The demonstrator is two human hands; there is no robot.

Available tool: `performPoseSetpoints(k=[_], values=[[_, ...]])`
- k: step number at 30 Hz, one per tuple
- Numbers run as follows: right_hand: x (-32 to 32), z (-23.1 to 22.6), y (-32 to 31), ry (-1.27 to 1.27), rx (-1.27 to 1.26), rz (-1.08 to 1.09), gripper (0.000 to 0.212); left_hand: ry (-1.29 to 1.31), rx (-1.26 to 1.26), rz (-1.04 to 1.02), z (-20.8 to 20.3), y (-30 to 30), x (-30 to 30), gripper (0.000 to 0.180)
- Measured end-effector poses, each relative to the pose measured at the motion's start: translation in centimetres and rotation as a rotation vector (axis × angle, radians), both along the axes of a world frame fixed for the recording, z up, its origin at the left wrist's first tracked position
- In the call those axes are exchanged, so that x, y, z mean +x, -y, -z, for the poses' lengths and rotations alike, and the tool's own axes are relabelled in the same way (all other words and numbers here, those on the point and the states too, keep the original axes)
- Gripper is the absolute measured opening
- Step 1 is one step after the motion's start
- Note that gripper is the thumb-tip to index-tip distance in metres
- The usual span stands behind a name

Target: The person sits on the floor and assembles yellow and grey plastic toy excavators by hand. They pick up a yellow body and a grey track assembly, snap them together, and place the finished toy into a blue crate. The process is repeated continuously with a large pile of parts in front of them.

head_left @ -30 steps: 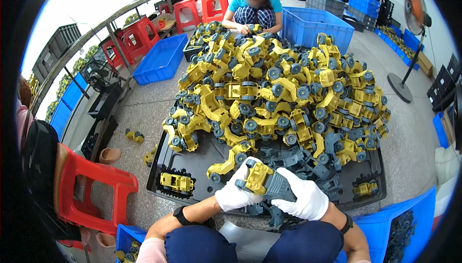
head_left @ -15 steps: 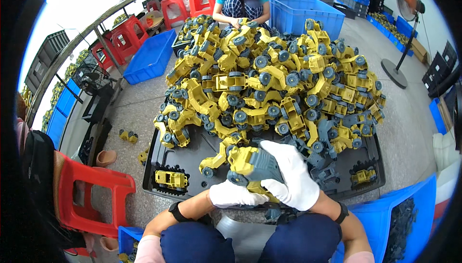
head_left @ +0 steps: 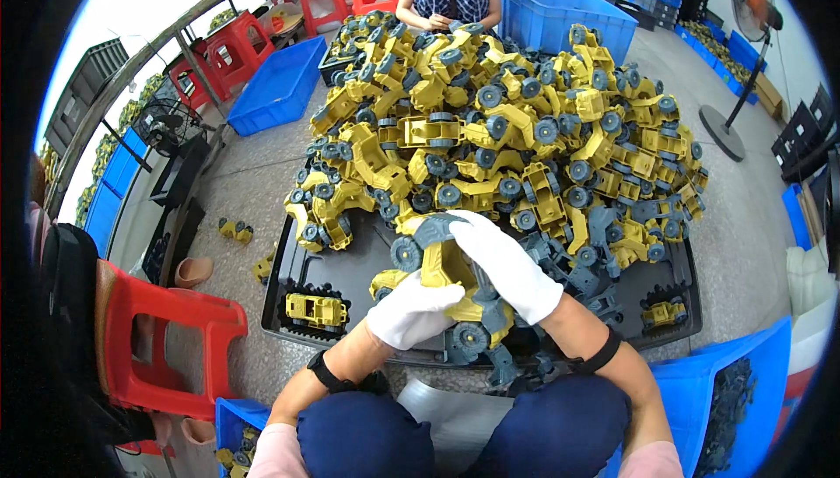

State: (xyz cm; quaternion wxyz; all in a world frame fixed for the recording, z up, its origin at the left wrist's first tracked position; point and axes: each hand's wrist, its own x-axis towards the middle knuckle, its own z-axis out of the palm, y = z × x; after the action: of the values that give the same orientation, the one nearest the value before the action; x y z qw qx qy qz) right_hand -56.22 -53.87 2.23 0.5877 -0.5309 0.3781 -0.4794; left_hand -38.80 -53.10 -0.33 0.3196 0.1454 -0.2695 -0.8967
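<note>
Clock centred on the held piece, read from my remote feed. Toy vehicle (head_left: 442, 270), yellow with grey parts, sits between both hands above the near edge of a black tray (head_left: 328, 270); its long side runs from about 11 to 5 o'clock, one wheel at each end.

Left hand (head_left: 409, 312), white-gloved: grip part-closed on the body from 8 o'clock, thumb across the yellow. Right hand (head_left: 512, 270), also gloved: grip curved over the upper side from 2 o'clock, on the grey part. How far the fingers wrap underneath I cannot tell.

At 12 to 1, heaped pile (head_left: 433, 132) of similar vehicles. Single yellow vehicle (head_left: 315, 310) in the tray between 8 and 9; loose grey parts (head_left: 604, 305) just past 3. Blue bin (head_left: 674, 390) at 4, grey pieces inside. Co-worker (head_left: 451, 7) squats at 12, beyond the pile.
</note>
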Motion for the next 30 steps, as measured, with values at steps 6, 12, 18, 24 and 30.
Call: performPoseSetpoints(k=[6,12,18,24,30], values=[[-0.4,0.7,-0.9,0.262,0.305,0.03,0.042,0.036,0.036,-0.132,-0.7,1.2,4.4,0.072],[-2.6,-1.4,-3.0,-0.095,0.243,0.038,0.029,0.437,-0.209,-0.457,-4.0,-2.3,18.0,0.055],[0.7,-1.1,-3.7,-0.36,0.144,-0.332,0.019,1.038,0.137,-0.984,-5.5,-24.8,34.8,0.05],[1.3,1.3,-4.2,-0.569,0.091,-0.396,0.014,1.517,0.579,-1.37,-0.7,-47.3,41.7,0.028],[2.3,2.9,-4.2,-0.574,0.152,-0.481,0.014,1.809,0.907,-1.181,7.2,-64.9,43.6,0.036]])
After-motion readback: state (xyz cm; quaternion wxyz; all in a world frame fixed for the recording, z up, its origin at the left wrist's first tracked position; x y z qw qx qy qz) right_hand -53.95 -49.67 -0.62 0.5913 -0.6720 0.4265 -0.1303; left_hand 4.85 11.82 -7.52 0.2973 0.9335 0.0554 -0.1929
